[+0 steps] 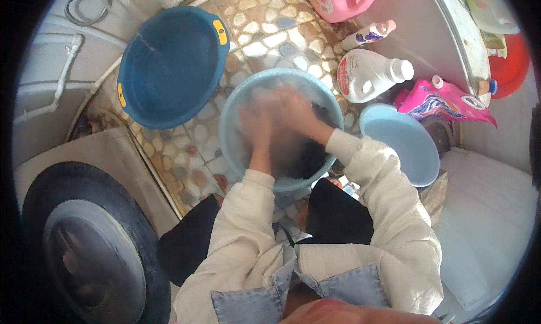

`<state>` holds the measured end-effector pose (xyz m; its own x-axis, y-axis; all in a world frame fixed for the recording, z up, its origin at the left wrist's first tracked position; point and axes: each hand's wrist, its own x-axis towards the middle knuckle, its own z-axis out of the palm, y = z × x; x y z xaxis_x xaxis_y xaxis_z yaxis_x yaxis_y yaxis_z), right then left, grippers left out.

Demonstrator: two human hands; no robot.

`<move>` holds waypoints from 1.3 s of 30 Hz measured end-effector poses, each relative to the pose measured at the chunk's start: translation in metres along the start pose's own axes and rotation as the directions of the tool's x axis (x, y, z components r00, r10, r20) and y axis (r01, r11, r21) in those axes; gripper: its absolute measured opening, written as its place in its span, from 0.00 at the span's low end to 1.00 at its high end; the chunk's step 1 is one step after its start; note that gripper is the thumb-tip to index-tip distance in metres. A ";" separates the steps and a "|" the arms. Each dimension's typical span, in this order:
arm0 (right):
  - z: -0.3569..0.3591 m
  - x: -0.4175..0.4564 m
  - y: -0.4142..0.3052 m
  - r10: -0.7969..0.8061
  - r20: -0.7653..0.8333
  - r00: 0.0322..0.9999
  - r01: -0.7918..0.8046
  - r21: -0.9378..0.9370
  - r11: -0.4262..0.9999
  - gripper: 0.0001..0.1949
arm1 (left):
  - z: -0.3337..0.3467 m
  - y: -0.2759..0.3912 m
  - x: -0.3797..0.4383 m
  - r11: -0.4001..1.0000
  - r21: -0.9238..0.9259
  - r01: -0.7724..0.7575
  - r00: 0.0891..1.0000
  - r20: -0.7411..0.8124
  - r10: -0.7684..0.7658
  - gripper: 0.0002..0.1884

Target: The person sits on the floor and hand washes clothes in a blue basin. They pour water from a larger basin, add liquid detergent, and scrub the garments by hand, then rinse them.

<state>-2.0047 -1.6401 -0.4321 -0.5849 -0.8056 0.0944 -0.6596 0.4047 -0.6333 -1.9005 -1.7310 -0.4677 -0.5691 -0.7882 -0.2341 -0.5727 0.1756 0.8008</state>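
Observation:
A light blue plastic basin (226,135) stands on the stone-patterned floor before me. My left hand (258,121) and my right hand (296,108) are close together inside it, both blurred by motion. Dark wet fabric (310,157) lies in the basin below and beside my right hand. The blur hides my fingers, and whether either hand grips some of the fabric cannot be told. Cream sleeves reach down to both wrists.
A dark blue tub (173,66) stands at the upper left, a washing machine with a round door (95,256) at the lower left. To the right are a white detergent bottle (365,76), a spray can (367,35), a pink jug (342,0), a pink pouch (444,104) and a smaller blue basin (401,142).

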 end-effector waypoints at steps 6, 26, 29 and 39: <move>-0.029 -0.025 -0.099 -0.022 -0.004 1.000 0.022 0.240 0.970 0.15 | -0.002 0.000 -0.002 0.991 -0.127 -0.043 0.997 -0.074 0.034 0.29; -0.036 -0.004 -0.074 0.246 0.131 0.960 -0.269 0.204 0.941 0.18 | 0.003 0.005 -0.009 0.959 -0.215 -0.187 0.980 -0.112 0.166 0.13; -0.038 0.002 -0.017 0.284 0.160 0.945 -0.309 0.719 0.623 0.11 | -0.007 0.061 -0.028 0.791 -0.606 -0.086 0.994 -0.100 0.031 0.11; -0.094 -0.042 -0.026 0.281 0.407 0.869 -0.443 0.893 0.078 0.28 | -0.007 0.096 -0.039 -0.283 -0.880 0.382 0.906 0.417 -0.072 0.13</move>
<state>-2.0074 -1.5763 -0.3468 -0.5019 -0.7626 -0.4082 0.6293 0.0018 -0.7771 -1.9286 -1.6875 -0.3775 -0.7205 -0.4809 -0.4995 0.4634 -0.8699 0.1691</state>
